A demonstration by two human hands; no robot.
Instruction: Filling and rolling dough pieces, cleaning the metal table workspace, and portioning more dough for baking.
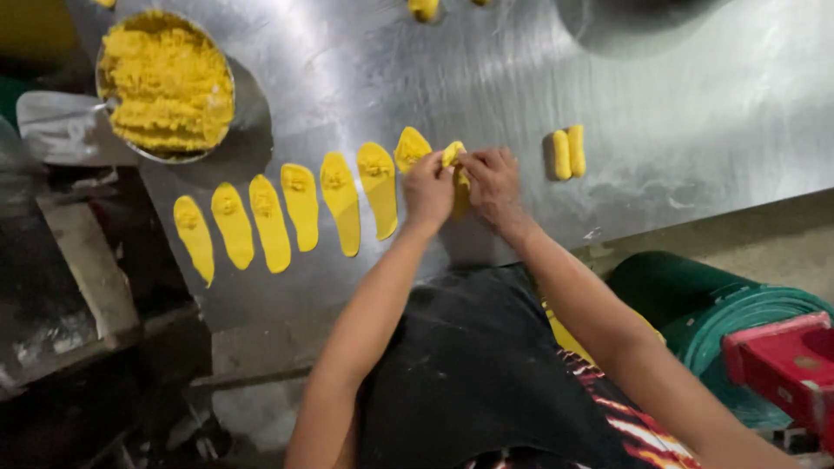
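On a steel table (660, 104), my left hand (426, 188) and my right hand (492, 181) meet over a yellow dough strip (453, 156), both pinching and folding it. To the left lies a row of several flat yellow dough strips (301, 207), each with a small lump of filling near its top end. The strip closest to my left hand is a partly hidden one (410, 148). Two rolled yellow dough pieces (568, 152) lie side by side to the right of my hands.
A round metal pan (165, 80) heaped with crumbly yellow filling sits at the far left of the table. More yellow pieces (423, 9) lie at the top edge. A green roll (695, 300) and a red object (786, 365) sit lower right.
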